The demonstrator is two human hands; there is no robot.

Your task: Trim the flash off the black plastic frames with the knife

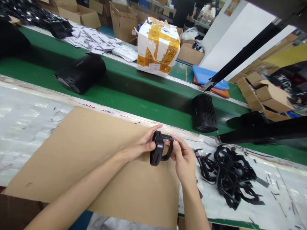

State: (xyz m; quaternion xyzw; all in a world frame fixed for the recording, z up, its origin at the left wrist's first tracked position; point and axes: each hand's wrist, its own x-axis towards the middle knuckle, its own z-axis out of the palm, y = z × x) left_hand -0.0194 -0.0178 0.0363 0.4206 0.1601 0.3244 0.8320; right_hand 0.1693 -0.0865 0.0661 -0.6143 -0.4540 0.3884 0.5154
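Observation:
Between my two hands, above the cardboard sheet (100,153), I hold a black plastic frame (157,148) with rounded ends and an open middle. My left hand (144,143) grips its left side, the thumb on the near face and a finger stretched out past the top. On the other side, my right hand (183,153) pinches the right part between thumb and fingers. A pile of black strap-like pieces (230,175) lies just right of my right hand on the white work surface.
Beyond the bench edge runs a green conveyor (134,102) carrying a black cylindrical device (82,72) and another black perforated device (203,111). A taped white box (158,46), white papers (88,38) and a blue tray (211,76) sit behind. A black post (242,54) slants across the right. People stand farther back.

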